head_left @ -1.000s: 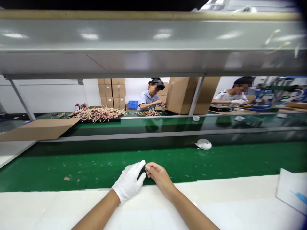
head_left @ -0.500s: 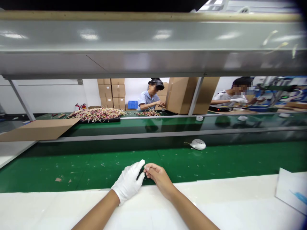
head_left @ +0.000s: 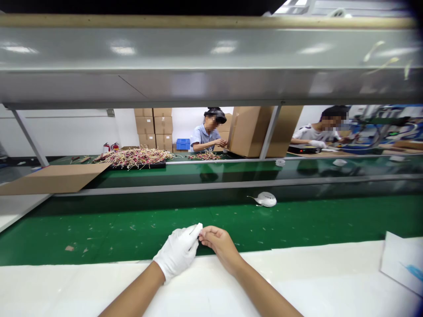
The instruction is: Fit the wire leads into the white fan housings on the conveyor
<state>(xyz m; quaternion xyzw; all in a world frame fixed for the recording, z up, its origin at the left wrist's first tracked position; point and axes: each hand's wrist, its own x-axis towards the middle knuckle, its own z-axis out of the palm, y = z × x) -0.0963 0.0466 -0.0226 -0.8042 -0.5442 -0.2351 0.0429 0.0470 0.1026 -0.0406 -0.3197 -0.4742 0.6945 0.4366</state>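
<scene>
One white glove point(head_left: 175, 253) covers the left hand point(head_left: 178, 251), the right hand point(head_left: 220, 246) is bare, and both touch at the fingertips above the green conveyor belt point(head_left: 99, 233).

You're on a factory assembly line, no question. A green conveyor belt point(head_left: 99, 233) runs right past your fingers point(head_left: 208, 232), a second belt point(head_left: 211, 174) sits farther out beyond them, and way past that you've got stacked cardboard boxes point(head_left: 153, 127), a big heap of wires point(head_left: 134, 158), and a co-worker point(head_left: 206, 134) working at the line.
</scene>
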